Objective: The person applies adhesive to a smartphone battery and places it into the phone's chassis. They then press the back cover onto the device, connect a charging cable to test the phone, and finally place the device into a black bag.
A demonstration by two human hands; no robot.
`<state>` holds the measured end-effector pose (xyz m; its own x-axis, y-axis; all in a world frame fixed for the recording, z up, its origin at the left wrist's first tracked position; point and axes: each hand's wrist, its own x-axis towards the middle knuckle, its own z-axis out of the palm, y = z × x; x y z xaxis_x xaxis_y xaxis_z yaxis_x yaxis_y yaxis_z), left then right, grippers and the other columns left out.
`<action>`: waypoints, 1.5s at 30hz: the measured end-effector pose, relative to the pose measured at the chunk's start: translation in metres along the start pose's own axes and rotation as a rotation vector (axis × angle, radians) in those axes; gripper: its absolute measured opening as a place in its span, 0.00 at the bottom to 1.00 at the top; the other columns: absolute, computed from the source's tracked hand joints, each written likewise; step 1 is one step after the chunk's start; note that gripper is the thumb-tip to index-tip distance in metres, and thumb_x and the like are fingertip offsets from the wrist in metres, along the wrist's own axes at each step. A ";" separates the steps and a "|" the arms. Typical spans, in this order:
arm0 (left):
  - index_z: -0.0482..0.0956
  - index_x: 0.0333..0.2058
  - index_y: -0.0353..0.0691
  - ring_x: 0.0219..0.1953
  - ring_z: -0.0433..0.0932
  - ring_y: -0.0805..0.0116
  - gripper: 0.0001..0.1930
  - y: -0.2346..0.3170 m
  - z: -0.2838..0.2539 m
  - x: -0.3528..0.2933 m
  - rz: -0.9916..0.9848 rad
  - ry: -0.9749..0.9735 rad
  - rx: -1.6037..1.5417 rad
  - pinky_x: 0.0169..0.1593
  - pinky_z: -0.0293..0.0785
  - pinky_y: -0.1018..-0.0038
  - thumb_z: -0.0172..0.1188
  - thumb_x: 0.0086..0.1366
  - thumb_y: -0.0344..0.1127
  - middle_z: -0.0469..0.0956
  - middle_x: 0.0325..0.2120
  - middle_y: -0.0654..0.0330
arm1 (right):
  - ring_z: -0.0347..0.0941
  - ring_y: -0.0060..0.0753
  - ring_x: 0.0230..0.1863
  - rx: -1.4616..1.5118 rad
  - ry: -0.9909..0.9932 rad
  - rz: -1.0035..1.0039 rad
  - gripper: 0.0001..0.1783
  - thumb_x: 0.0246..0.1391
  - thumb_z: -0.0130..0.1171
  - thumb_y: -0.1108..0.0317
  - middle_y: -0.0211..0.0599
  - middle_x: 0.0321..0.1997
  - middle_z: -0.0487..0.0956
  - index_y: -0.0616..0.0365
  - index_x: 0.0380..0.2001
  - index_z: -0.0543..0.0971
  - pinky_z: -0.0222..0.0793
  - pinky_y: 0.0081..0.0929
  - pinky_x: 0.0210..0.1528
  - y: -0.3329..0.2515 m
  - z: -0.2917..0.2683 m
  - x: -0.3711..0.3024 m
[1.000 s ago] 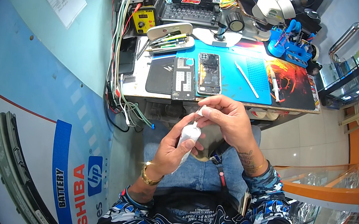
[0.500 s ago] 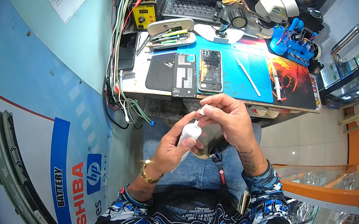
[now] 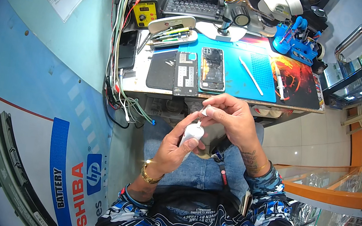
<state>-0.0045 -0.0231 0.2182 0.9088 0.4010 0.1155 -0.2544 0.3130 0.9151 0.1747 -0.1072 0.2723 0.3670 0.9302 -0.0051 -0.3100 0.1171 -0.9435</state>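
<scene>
One slim white bottle point(image 3: 192, 134) is gripped in the left hand point(image 3: 169, 152), its body wrapped by the fingers and pressed by the thumb. It is held above the lap, just in front of the near edge of the table point(image 3: 137, 87), and is tilted, with its top pointed away from the body. The surface is plain white and smooth-looking; the shoulder is rounded and is topped by a short, narrow white neck. The lower part is partly covered by the palm, so its full shape cannot be told.

Just beyond the neck, a small white piece point(image 3: 205, 111) is pinched between the thumb and fingers of the right hand point(image 3: 235, 122). It looks pointed, but its finer form is too small to be made out. The left index finger is extended toward it; whether contact is made cannot be told.

On the table, an opened phone point(image 3: 212, 73) is laid on a blue mat point(image 3: 236, 87), with a dark panel point(image 3: 187, 77) set just to its left.
</scene>
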 end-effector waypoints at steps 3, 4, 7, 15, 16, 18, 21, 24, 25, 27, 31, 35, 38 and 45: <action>0.54 0.67 0.40 0.37 0.78 0.72 0.31 0.001 -0.001 0.000 -0.001 0.006 0.079 0.38 0.75 0.77 0.55 0.70 0.38 0.76 0.46 0.52 | 0.81 0.25 0.37 -0.030 -0.030 -0.040 0.12 0.59 0.60 0.73 0.40 0.36 0.82 0.67 0.44 0.78 0.79 0.21 0.40 0.000 -0.002 0.000; 0.55 0.67 0.40 0.37 0.78 0.73 0.31 0.000 -0.002 0.000 0.000 0.002 0.118 0.38 0.74 0.78 0.55 0.69 0.37 0.76 0.45 0.52 | 0.81 0.25 0.37 -0.017 -0.033 -0.036 0.12 0.59 0.60 0.73 0.39 0.36 0.82 0.67 0.44 0.78 0.79 0.21 0.40 0.001 -0.003 -0.001; 0.56 0.67 0.40 0.36 0.77 0.75 0.31 0.000 -0.003 0.000 0.023 0.010 0.222 0.37 0.73 0.79 0.55 0.69 0.37 0.77 0.44 0.55 | 0.81 0.25 0.38 0.007 -0.047 -0.025 0.12 0.59 0.60 0.73 0.39 0.37 0.82 0.67 0.44 0.78 0.80 0.22 0.41 0.003 -0.005 -0.001; 0.58 0.66 0.40 0.38 0.75 0.75 0.30 0.002 -0.003 -0.003 0.006 0.067 0.308 0.40 0.72 0.79 0.57 0.68 0.35 0.77 0.43 0.57 | 0.80 0.26 0.40 -0.026 -0.064 -0.053 0.12 0.59 0.59 0.74 0.39 0.39 0.81 0.67 0.46 0.77 0.81 0.25 0.42 0.006 -0.004 -0.005; 0.60 0.65 0.38 0.41 0.75 0.74 0.30 0.004 -0.001 -0.003 0.000 0.085 0.307 0.45 0.72 0.77 0.58 0.68 0.36 0.77 0.46 0.56 | 0.80 0.26 0.40 -0.022 -0.061 -0.053 0.12 0.59 0.59 0.74 0.39 0.39 0.81 0.67 0.46 0.77 0.81 0.26 0.42 0.007 -0.004 -0.005; 0.62 0.64 0.37 0.45 0.75 0.72 0.29 0.005 0.000 -0.003 0.006 0.102 0.332 0.49 0.71 0.74 0.59 0.67 0.36 0.77 0.48 0.54 | 0.80 0.27 0.39 -0.015 -0.056 -0.052 0.12 0.59 0.58 0.74 0.39 0.39 0.81 0.67 0.46 0.76 0.81 0.27 0.42 0.010 -0.005 -0.005; 0.63 0.64 0.38 0.45 0.75 0.70 0.29 0.007 0.000 -0.004 0.049 0.104 0.434 0.49 0.72 0.73 0.60 0.67 0.36 0.77 0.49 0.52 | 0.80 0.28 0.40 0.020 -0.056 -0.021 0.12 0.59 0.58 0.74 0.40 0.39 0.81 0.68 0.45 0.76 0.81 0.28 0.43 0.012 -0.007 -0.005; 0.63 0.64 0.39 0.44 0.76 0.71 0.29 0.013 0.001 -0.004 0.083 0.122 0.543 0.48 0.73 0.73 0.60 0.67 0.35 0.77 0.47 0.52 | 0.80 0.31 0.40 0.070 -0.050 -0.020 0.12 0.59 0.58 0.74 0.42 0.39 0.81 0.68 0.45 0.76 0.81 0.30 0.43 0.016 -0.008 -0.005; 0.64 0.64 0.39 0.43 0.76 0.72 0.29 0.014 0.002 -0.004 0.080 0.132 0.546 0.47 0.73 0.74 0.60 0.66 0.35 0.78 0.46 0.53 | 0.80 0.32 0.41 0.066 -0.037 -0.034 0.11 0.59 0.58 0.75 0.42 0.40 0.81 0.68 0.44 0.76 0.81 0.30 0.44 0.018 -0.007 -0.005; 0.64 0.64 0.40 0.41 0.75 0.73 0.28 0.014 0.002 -0.005 0.055 0.150 0.521 0.45 0.73 0.75 0.60 0.66 0.35 0.78 0.43 0.55 | 0.81 0.33 0.41 0.055 -0.017 -0.064 0.10 0.59 0.58 0.75 0.43 0.40 0.81 0.68 0.44 0.76 0.81 0.30 0.44 0.020 -0.005 -0.006; 0.64 0.64 0.40 0.38 0.73 0.75 0.28 0.015 0.002 -0.005 -0.004 0.167 0.416 0.44 0.72 0.77 0.60 0.67 0.35 0.78 0.38 0.58 | 0.80 0.34 0.41 0.068 -0.013 -0.123 0.10 0.58 0.58 0.77 0.44 0.40 0.81 0.68 0.43 0.76 0.81 0.31 0.45 0.028 -0.004 -0.008; 0.63 0.64 0.40 0.39 0.74 0.75 0.29 0.013 -0.002 -0.005 -0.023 0.141 0.398 0.44 0.72 0.76 0.60 0.66 0.34 0.78 0.39 0.57 | 0.80 0.33 0.41 0.056 -0.012 -0.111 0.09 0.58 0.58 0.77 0.44 0.40 0.81 0.68 0.42 0.77 0.80 0.29 0.46 0.027 -0.004 -0.009; 0.64 0.64 0.39 0.40 0.76 0.72 0.29 0.016 -0.005 -0.005 0.041 0.102 0.574 0.44 0.73 0.74 0.61 0.66 0.35 0.79 0.42 0.54 | 0.80 0.29 0.40 -0.080 -0.044 -0.071 0.08 0.57 0.60 0.76 0.40 0.39 0.82 0.68 0.40 0.79 0.79 0.27 0.44 0.021 -0.009 -0.009; 0.66 0.61 0.33 0.33 0.76 0.72 0.30 0.016 -0.007 -0.004 0.048 0.104 0.745 0.39 0.73 0.76 0.64 0.61 0.32 0.79 0.35 0.53 | 0.79 0.32 0.32 -0.784 -0.131 -0.171 0.07 0.52 0.64 0.72 0.39 0.29 0.82 0.61 0.35 0.82 0.72 0.27 0.36 0.012 -0.003 -0.013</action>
<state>-0.0145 -0.0141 0.2298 0.8573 0.4899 0.1585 0.0318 -0.3576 0.9333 0.1692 -0.1188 0.2599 0.2331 0.9603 0.1530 0.4630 0.0288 -0.8859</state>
